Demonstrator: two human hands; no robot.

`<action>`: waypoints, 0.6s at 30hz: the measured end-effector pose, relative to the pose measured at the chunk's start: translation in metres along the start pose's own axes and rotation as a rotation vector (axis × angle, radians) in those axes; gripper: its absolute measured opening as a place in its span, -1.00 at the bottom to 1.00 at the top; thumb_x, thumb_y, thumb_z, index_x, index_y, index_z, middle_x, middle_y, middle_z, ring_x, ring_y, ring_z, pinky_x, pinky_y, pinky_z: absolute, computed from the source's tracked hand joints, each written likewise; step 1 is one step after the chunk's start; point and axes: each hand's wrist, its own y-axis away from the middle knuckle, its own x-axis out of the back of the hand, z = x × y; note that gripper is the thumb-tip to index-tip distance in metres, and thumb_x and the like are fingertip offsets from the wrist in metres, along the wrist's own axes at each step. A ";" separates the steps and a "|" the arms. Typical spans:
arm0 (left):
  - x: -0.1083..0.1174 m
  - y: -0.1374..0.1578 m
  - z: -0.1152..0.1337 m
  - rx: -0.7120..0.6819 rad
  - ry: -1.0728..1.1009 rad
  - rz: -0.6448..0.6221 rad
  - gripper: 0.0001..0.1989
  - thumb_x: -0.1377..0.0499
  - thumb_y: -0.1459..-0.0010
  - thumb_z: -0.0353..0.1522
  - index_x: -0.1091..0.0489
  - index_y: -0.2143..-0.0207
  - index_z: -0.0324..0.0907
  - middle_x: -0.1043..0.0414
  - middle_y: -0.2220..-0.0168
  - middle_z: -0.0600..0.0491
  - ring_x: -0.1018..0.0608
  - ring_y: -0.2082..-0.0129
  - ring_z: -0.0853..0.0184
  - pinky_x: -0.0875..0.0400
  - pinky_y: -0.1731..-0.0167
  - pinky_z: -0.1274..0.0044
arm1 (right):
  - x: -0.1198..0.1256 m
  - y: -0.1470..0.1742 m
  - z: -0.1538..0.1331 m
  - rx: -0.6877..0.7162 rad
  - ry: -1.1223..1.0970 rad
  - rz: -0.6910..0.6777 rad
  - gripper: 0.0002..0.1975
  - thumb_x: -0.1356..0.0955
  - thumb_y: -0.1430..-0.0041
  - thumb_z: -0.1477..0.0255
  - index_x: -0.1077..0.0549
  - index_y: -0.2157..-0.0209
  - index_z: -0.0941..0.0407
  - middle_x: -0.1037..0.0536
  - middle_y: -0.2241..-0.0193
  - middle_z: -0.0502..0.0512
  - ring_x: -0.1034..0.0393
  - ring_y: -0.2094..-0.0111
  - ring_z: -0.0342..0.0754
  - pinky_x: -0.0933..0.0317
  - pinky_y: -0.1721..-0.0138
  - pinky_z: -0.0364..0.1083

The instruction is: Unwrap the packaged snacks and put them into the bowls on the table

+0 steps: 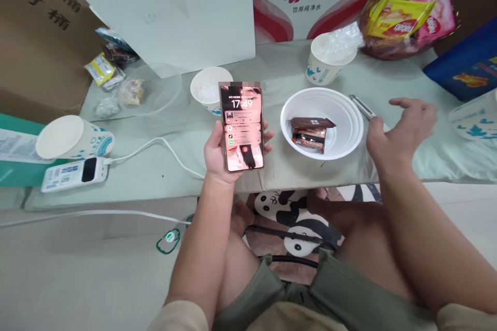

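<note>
My left hand (221, 152) is closed around a smartphone (243, 132), whose lit screen reads 17:49. To its right stands a white plastic bowl (345, 126) with two brown-wrapped snacks (310, 134) inside. Thumb and fingers spread apart, my right hand (402, 132) is just right of the bowl. A slim silver tool that looks like a utility knife (362, 106) lies by the bowl's rim; its near end runs behind my right thumb, and I cannot tell whether they touch. Behind the phone is a white paper cup (209, 85), partly hidden.
Paper cups stand at the left (62, 137), back (324, 59) and right edge (476, 119). A white power bank (75, 173) with a cable lies front left. Boxes line the back, beside a bowl of packaged snacks (404, 23). Small wrapped food (132, 90) sits back left.
</note>
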 end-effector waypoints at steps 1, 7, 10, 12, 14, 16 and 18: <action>0.001 0.001 0.000 0.001 0.010 -0.004 -0.29 -0.05 -0.24 0.10 -0.37 -0.23 -0.19 -0.53 -0.10 -0.29 -0.49 -0.22 -0.21 -0.42 -0.12 -0.03 | 0.002 0.001 -0.001 0.055 -0.030 0.034 -0.57 -0.31 0.06 0.43 -0.41 0.08 0.09 -0.44 0.09 0.34 -0.34 -0.04 0.39 -0.16 -0.02 0.42; -0.001 0.007 0.004 -0.017 0.016 -0.066 -0.31 -0.07 -0.24 0.10 -0.41 -0.16 -0.21 -0.53 -0.11 -0.30 -0.46 -0.25 -0.23 -0.38 -0.16 -0.06 | 0.034 0.008 -0.052 0.262 -0.315 0.110 -0.71 -0.33 -0.02 0.43 -0.41 0.15 0.05 -0.47 0.21 0.21 -0.45 0.12 0.23 -0.36 0.13 0.25; -0.003 0.006 0.006 -0.094 0.036 -0.067 -0.37 -0.03 -0.30 0.05 -0.41 -0.15 -0.22 -0.53 -0.12 -0.25 -0.44 -0.28 -0.16 -0.38 -0.20 -0.01 | 0.051 0.016 -0.108 0.277 -0.582 -0.197 -0.80 -0.31 -0.18 0.42 -0.40 0.13 0.02 -0.50 0.26 0.13 -0.47 0.24 0.07 -0.42 0.17 0.13; -0.005 0.004 0.006 -0.137 0.046 -0.048 -0.42 -0.01 -0.34 0.01 -0.40 -0.16 -0.20 -0.53 -0.11 -0.21 -0.43 -0.30 -0.11 -0.38 -0.21 0.03 | 0.056 0.023 -0.148 0.290 -0.633 -0.504 -0.70 -0.32 -0.24 0.37 -0.38 -0.02 0.02 -0.54 0.17 0.16 -0.49 0.19 0.06 -0.45 0.12 0.12; -0.008 0.002 0.006 -0.179 0.049 -0.011 -0.48 -0.01 -0.36 -0.04 -0.39 -0.17 -0.16 -0.52 -0.13 -0.14 -0.41 -0.31 -0.06 -0.37 -0.23 0.07 | 0.054 0.031 -0.184 0.300 -0.616 -0.751 -0.42 -0.38 -0.22 0.24 -0.25 -0.22 0.06 -0.50 -0.03 0.27 -0.49 0.09 0.12 -0.47 0.10 0.15; -0.012 0.003 0.006 -0.246 0.037 0.025 -0.56 -0.04 -0.37 -0.10 -0.37 -0.17 -0.08 -0.51 -0.15 -0.06 -0.41 -0.32 0.02 -0.35 -0.26 0.12 | 0.047 0.038 -0.211 0.363 -0.542 -0.867 -0.10 -0.46 -0.10 0.14 -0.06 -0.37 0.10 -0.39 -0.17 0.37 -0.43 -0.04 0.25 -0.45 0.03 0.23; -0.014 0.006 0.008 -0.329 -0.003 0.023 -0.61 -0.09 -0.34 -0.14 -0.37 -0.16 -0.01 -0.51 -0.13 0.01 -0.43 -0.30 0.11 -0.35 -0.26 0.20 | 0.037 0.039 -0.224 0.431 -0.462 -0.876 0.07 -0.49 -0.03 0.15 0.08 -0.43 0.11 -0.31 -0.22 0.41 -0.35 -0.13 0.35 -0.40 -0.05 0.29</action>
